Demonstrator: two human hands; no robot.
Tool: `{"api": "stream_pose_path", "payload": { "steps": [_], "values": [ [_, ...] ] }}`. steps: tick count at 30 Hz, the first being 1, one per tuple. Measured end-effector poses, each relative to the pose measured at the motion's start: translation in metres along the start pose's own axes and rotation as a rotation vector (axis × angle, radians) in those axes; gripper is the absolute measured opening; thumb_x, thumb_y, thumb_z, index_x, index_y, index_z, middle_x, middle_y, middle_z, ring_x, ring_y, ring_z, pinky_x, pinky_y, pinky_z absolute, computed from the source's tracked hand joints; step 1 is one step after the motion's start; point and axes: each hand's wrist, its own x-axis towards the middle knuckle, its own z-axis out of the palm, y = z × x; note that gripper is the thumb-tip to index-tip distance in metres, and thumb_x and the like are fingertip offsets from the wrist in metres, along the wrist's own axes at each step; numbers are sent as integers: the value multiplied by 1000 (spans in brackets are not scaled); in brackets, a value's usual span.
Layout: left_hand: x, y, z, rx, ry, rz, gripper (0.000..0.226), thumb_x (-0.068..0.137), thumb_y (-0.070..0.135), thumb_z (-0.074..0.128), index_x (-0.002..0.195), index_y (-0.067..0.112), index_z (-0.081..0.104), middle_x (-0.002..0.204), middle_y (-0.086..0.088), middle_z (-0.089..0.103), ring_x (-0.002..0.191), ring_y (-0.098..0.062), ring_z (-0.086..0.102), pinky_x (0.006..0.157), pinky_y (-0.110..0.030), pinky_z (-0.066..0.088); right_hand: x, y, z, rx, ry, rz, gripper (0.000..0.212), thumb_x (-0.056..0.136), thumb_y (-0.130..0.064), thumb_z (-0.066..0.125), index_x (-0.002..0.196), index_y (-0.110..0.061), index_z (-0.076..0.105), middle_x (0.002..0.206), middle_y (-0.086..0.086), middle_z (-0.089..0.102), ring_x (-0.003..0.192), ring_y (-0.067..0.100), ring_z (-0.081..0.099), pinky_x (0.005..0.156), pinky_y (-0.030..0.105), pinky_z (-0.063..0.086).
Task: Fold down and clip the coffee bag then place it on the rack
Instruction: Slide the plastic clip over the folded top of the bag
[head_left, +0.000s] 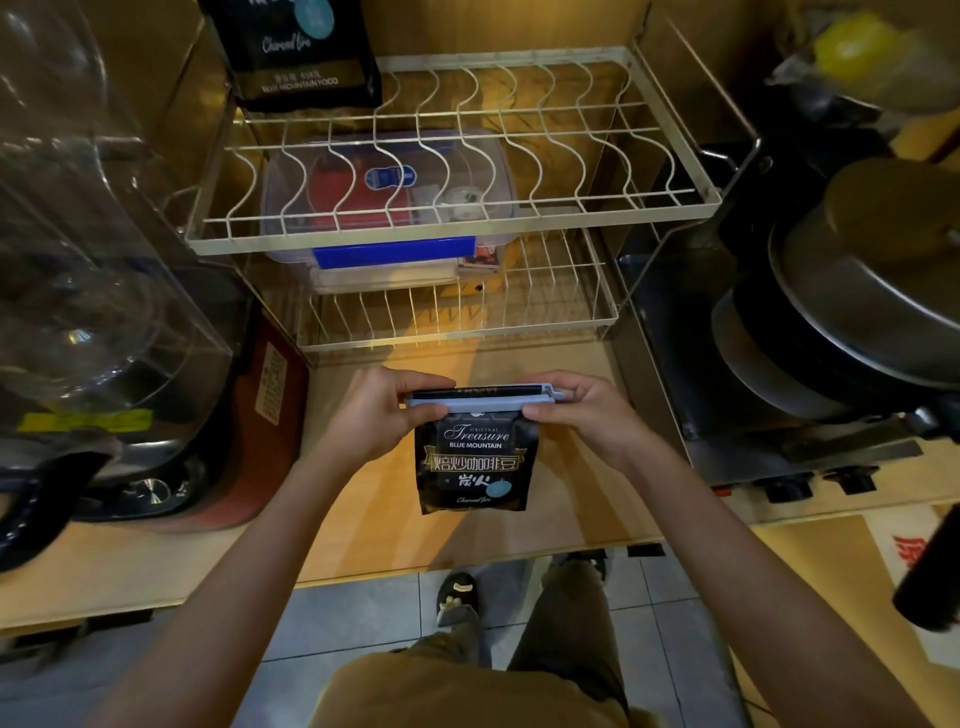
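A black coffee bag (475, 462) with gold and white lettering hangs upright just above the wooden counter (363, 519). A long pale blue clip (483, 399) lies across its folded top. My left hand (384, 410) pinches the clip's left end and the bag's top corner. My right hand (576, 408) holds the clip's right end, where its hinge sticks out. The white wire rack (670, 200) stands behind the bag, with an upper and a lower shelf. Whether the clip is fully latched I cannot tell.
A second black coffee bag (301, 52) stands on the rack's upper shelf at back left. A clear lidded box (389, 260) sits on the lower shelf. A glass-domed appliance (93, 291) fills the left; stacked pans (852, 291) and a stove sit at right.
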Motion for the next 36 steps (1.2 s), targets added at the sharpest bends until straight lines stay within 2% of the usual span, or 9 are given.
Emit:
{"api": "stream_pose_path", "payload": {
  "steps": [5, 8, 13, 17, 19, 22, 26, 30, 36],
  "values": [
    [0, 6, -4, 111, -18, 26, 41, 81, 13, 61, 121, 20, 53, 119, -3, 63, 102, -3, 48, 89, -22, 38, 2, 2, 3, -5, 44, -51, 29, 72, 6, 69, 88, -18, 69, 77, -10, 72, 71, 0, 68, 61, 12, 54],
    [5, 18, -5, 290, -97, 81, 45, 82, 23, 61, 124, 23, 48, 121, -2, 61, 106, -12, 53, 89, -28, 44, 3, 2, 5, -28, 57, -72, 29, 71, 6, 71, 87, -18, 70, 71, -14, 73, 71, 0, 68, 61, 12, 54],
    [17, 41, 16, 509, -113, 251, 38, 85, 28, 55, 121, 18, 51, 118, -5, 58, 107, -22, 53, 86, -37, 46, 4, 1, 7, -37, 24, -123, 29, 71, 11, 68, 98, 2, 66, 70, -13, 73, 71, 0, 67, 61, 13, 54],
    [22, 43, 22, 544, -160, 268, 32, 89, 24, 48, 119, 14, 52, 108, -10, 59, 96, -27, 56, 78, -40, 48, 1, 1, 7, -54, 17, -156, 35, 73, 15, 64, 105, 1, 62, 72, -11, 74, 71, 0, 67, 62, 12, 54],
    [23, 43, 23, 556, -167, 279, 31, 90, 24, 47, 119, 13, 52, 109, -10, 59, 96, -27, 57, 78, -39, 47, -2, -2, 6, -89, 11, -158, 35, 76, 12, 63, 110, 3, 60, 84, -4, 71, 75, 1, 67, 65, 12, 54],
    [22, 43, 24, 569, -165, 291, 31, 90, 25, 47, 118, 14, 52, 110, -9, 59, 97, -26, 56, 79, -40, 47, -8, -9, 4, -291, -16, -157, 34, 83, -3, 62, 116, -2, 58, 103, 5, 64, 92, 9, 62, 74, 13, 52],
    [21, 43, 25, 572, -158, 294, 31, 90, 26, 46, 118, 15, 51, 109, -7, 59, 97, -26, 56, 77, -39, 46, -12, -15, -2, -801, -20, -286, 37, 90, -23, 55, 124, -9, 53, 124, 7, 58, 115, 16, 50, 94, 22, 37],
    [20, 43, 25, 569, -157, 298, 29, 90, 25, 47, 117, 15, 52, 108, -7, 59, 98, -26, 56, 77, -39, 46, -9, -19, -4, -1131, -18, -398, 36, 90, -30, 52, 113, -3, 57, 110, 12, 61, 108, 21, 49, 89, 26, 37],
    [19, 40, 26, 555, -133, 280, 27, 89, 24, 47, 113, 14, 54, 104, -8, 60, 95, -28, 57, 78, -43, 48, -6, -22, -2, -1204, -35, -449, 32, 91, -27, 51, 107, 0, 59, 103, 15, 63, 102, 24, 52, 84, 29, 40]
  ]
}}
